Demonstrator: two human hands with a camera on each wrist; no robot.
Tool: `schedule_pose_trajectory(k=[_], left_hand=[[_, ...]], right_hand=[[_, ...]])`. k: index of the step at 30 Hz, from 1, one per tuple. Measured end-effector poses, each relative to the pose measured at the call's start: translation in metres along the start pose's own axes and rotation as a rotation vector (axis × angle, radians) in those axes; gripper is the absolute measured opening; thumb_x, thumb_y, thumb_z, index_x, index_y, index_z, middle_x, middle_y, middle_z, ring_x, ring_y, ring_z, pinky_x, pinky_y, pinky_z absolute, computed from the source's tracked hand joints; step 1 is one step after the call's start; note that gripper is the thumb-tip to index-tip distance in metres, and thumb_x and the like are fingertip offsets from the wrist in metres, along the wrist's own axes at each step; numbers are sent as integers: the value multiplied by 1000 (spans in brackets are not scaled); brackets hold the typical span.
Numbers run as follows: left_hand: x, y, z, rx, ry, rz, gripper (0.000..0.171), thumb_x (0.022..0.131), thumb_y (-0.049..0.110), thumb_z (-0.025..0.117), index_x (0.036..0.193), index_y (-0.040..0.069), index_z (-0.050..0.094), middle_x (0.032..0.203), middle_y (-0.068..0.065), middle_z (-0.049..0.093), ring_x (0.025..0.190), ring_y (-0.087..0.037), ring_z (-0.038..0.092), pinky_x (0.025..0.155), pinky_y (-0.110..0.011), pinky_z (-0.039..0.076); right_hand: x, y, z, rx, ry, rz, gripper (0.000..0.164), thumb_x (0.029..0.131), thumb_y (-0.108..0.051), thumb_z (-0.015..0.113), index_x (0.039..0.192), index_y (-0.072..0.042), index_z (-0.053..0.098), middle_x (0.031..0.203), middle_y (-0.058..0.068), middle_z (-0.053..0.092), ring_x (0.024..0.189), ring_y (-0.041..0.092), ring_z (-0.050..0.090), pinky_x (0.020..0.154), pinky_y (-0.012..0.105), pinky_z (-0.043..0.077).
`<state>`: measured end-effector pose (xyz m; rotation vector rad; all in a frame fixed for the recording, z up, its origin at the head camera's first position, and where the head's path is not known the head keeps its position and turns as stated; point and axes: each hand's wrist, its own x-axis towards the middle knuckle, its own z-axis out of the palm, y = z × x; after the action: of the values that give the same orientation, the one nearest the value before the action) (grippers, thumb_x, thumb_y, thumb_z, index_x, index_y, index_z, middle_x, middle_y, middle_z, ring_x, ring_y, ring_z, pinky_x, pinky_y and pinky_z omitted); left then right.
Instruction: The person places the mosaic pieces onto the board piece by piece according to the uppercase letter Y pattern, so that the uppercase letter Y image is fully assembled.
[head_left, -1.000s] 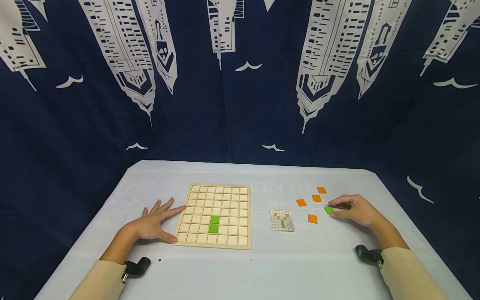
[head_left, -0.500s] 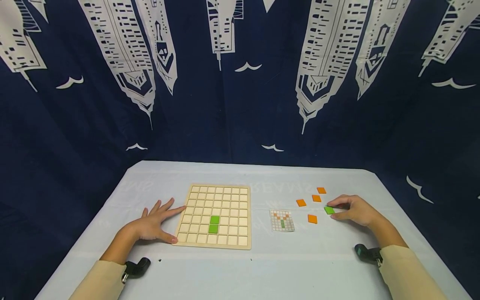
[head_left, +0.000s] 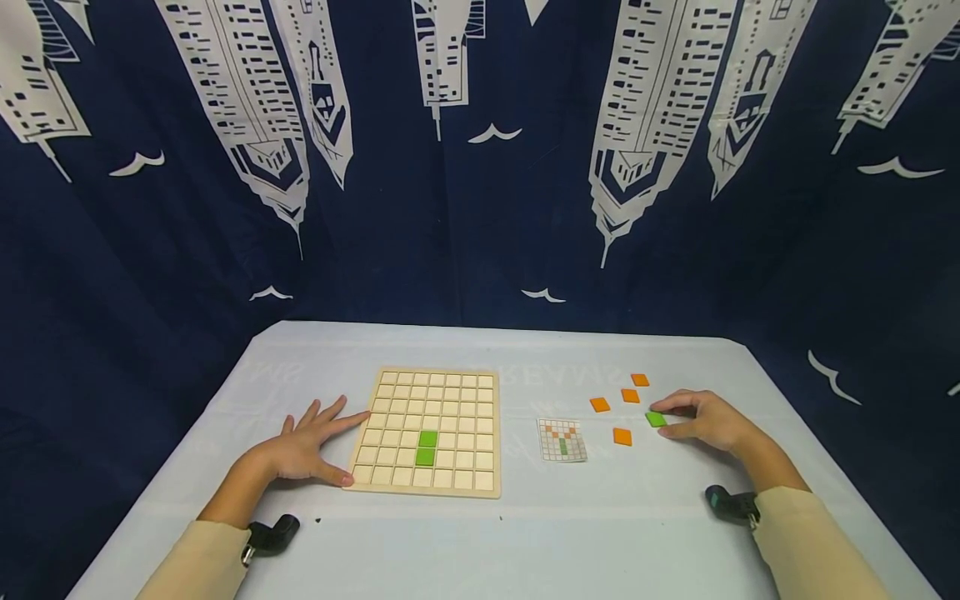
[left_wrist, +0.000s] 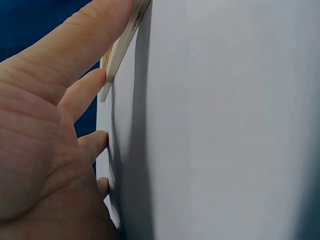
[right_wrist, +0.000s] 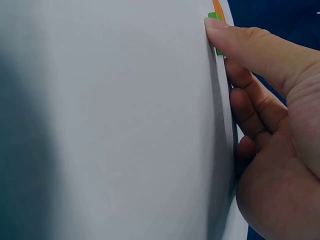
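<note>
My left hand [head_left: 300, 454] lies spread at the left side of a wooden grid board [head_left: 465, 491], thumb and index fingertips touching its edge. In the left wrist view, the thumb overlaps the edge of the board [left_wrist: 122, 47]. Two green square tiles [head_left: 427, 447] fill neighbouring cells in the board's lower middle. On the right, my right hand [head_left: 712, 425] pinches another green tile [head_left: 656, 419] between thumb and fingers, low at the table. The right wrist view shows that green tile [right_wrist: 214, 16] partly hidden behind the thumb.
Several orange tiles [head_left: 622, 437] lie loose just left of my right hand. Between them and the board is a small printed pattern card [head_left: 562, 440]. White cloth covers the table [head_left: 405, 550]; a dark blue curtain [head_left: 450, 208] hangs behind it.
</note>
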<state>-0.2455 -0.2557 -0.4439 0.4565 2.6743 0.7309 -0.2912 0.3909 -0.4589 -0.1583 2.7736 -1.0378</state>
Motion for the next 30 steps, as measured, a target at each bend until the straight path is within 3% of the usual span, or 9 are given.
schedule_pose_trajectory(k=[22,30], left_hand=[[-1,0,-1,-15,-5,3,112,66,50,92,160,22,37,170,-28,5,151,-62,-10,108,-85,-11],[0,-2,0,-14,-4,12,112,66,50,92,159,22,38,170,-28,5,151,-63,-10,108,-86,-11]], right_hand=[[-1,2,2,6,11,12,43,77,-23,90,115,-9,77,123,15,69,124,40,55,109,64,40],[-4,2,4,-31,38,17,41,78,-24,89,114,-9,77,117,13,71,117,36,58,104,61,44]])
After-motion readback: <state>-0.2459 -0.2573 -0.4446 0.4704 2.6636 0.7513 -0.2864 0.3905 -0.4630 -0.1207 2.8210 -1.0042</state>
